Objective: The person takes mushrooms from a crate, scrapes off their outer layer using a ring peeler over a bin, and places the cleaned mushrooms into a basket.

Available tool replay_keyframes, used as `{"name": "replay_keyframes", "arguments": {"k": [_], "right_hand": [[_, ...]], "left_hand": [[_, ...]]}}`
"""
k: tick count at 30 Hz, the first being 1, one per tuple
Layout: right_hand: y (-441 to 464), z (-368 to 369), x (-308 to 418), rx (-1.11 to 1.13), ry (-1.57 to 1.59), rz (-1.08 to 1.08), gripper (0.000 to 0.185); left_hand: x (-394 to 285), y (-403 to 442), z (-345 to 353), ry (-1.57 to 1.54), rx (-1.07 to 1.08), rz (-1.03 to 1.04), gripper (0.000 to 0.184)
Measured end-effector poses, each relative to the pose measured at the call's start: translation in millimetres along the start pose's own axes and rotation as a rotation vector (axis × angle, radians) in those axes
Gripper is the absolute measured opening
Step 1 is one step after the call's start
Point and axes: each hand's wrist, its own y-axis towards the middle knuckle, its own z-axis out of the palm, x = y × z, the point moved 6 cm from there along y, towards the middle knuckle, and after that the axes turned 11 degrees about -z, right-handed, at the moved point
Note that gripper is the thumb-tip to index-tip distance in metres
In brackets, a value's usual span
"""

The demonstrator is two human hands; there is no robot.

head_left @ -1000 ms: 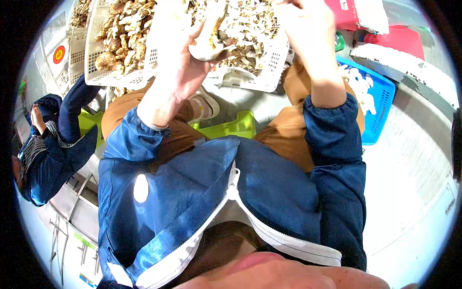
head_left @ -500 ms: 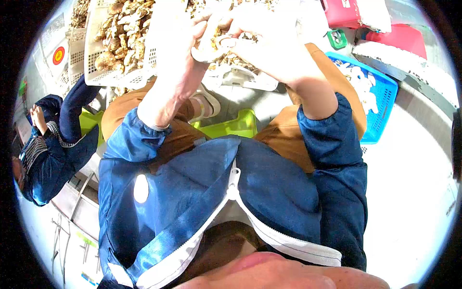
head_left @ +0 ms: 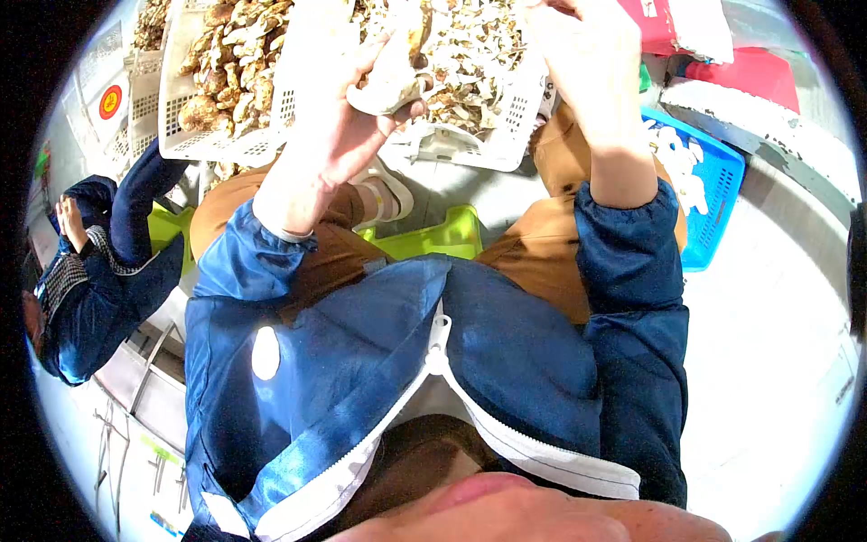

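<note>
My left hand point(head_left: 339, 149) is closed around a pale mushroom point(head_left: 388, 90), its cap toward me and its browner stem pointing away. Below the mushroom is a white perforated basket point(head_left: 510, 155) full of small mushroom trimmings point(head_left: 470, 63). Up at the right, beyond that basket's right side, is my right hand point(head_left: 591, 45). Its fingers are curled near the top edge of the view and partly cut off. Glare hides what they hold, if anything.
Whole brown mushrooms point(head_left: 230, 77) fill a white basket point(head_left: 172, 108) at left. At right, a blue basket point(head_left: 718, 217) holds white pieces. A green bin point(head_left: 456, 233) sits between my knees. Red containers point(head_left: 754, 77) stand at upper right. Another person point(head_left: 108, 289) sits at far left.
My right hand has left the mushroom and moved up and to the right. My left hand still holds the mushroom, which now shows more clearly over the trimmings.
</note>
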Motion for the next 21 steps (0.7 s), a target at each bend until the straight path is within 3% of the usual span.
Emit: {"name": "replay_keyframes", "arguments": {"k": [2,3,6,7,10,14,19,21], "right_hand": [[2.4,3.3,14.2,0.185,0.066,0.012,0.008],[-0.2,9.6,21.3,0.255,0.163,-0.008,0.008],[-9.8,30.1,24.2,0.298,0.364,-0.013,0.009],[-11.3,32.3,22.9,0.284,0.411,-0.009,0.010],[-10.7,27.7,24.3,0.270,0.350,-0.041,0.010],[-11.9,27.7,24.3,0.226,0.282,-0.075,0.009],[-12.5,27.7,20.0,0.172,0.227,-0.099,0.011],[-10.4,25.9,19.0,0.161,0.213,-0.034,0.012]], "left_hand": [[-3.0,-3.7,-3.3,0.082,-0.322,0.055,0.050],[-0.9,-2.8,-0.3,0.011,-0.202,0.057,0.052],[-8.8,-0.1,13.1,0.257,-0.172,0.222,0.055],[-9.4,-0.2,2.3,0.311,-0.174,0.205,0.056],[-11.4,0.9,18.9,0.640,-0.278,0.416,0.054],[-7.5,-4.8,21.2,0.280,-0.189,0.270,0.043],[-0.4,0.9,15.7,0.362,-0.163,0.364,0.045],[-3.1,0.4,17.0,0.615,-0.218,0.410,0.046]]}}
